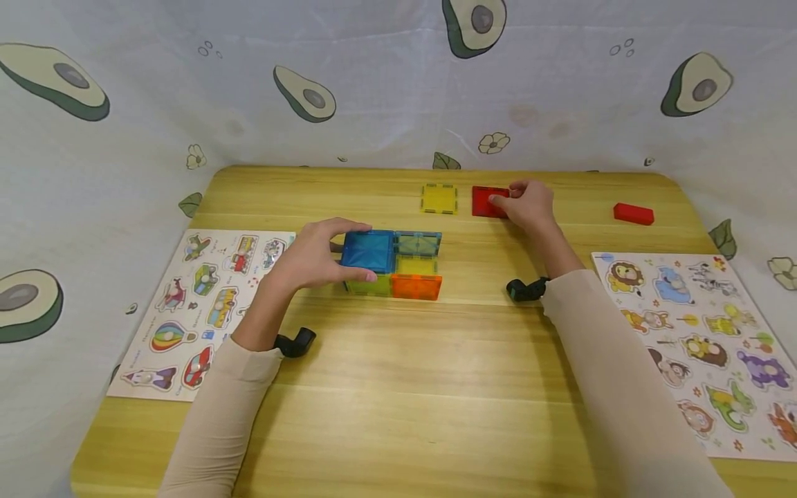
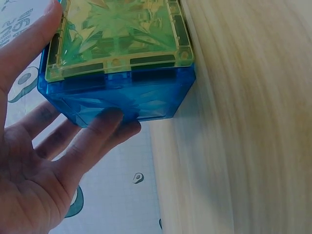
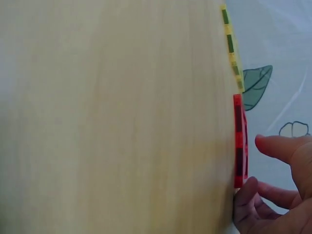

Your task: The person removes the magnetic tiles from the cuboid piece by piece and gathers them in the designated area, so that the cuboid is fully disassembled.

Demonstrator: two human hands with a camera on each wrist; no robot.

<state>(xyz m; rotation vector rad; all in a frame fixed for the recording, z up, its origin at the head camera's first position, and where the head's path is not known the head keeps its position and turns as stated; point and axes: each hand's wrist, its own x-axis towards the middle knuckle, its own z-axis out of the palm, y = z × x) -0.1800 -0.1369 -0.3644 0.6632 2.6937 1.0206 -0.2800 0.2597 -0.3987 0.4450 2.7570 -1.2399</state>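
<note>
Near the table's middle stands a small box of see-through magnetic tiles, with a blue tile (image 1: pixel 368 250) on top and a yellow-green tile (image 2: pixel 119 34) at its front. My left hand (image 1: pixel 314 257) holds this box, thumb along the front and fingers around the left and far sides. Joined on its right are an upright orange tile (image 1: pixel 416 286), a yellow tile lying flat (image 1: pixel 416 265) and an upright bluish tile (image 1: pixel 417 243) behind. At the back, my right hand (image 1: pixel 532 205) reaches over a flat red tile (image 1: pixel 486 201). Its fingertips meet the tile's right edge; the thumb hovers above it.
Left of the red tile lies a single yellow tile (image 1: pixel 439 198). A red block (image 1: pixel 634 214) lies at the back right. Picture puzzle boards flank the work: vehicles (image 1: pixel 187 304) at left, animals (image 1: pixel 691 332) at right. A patterned white curtain (image 1: pixel 386 90) hangs behind the table.
</note>
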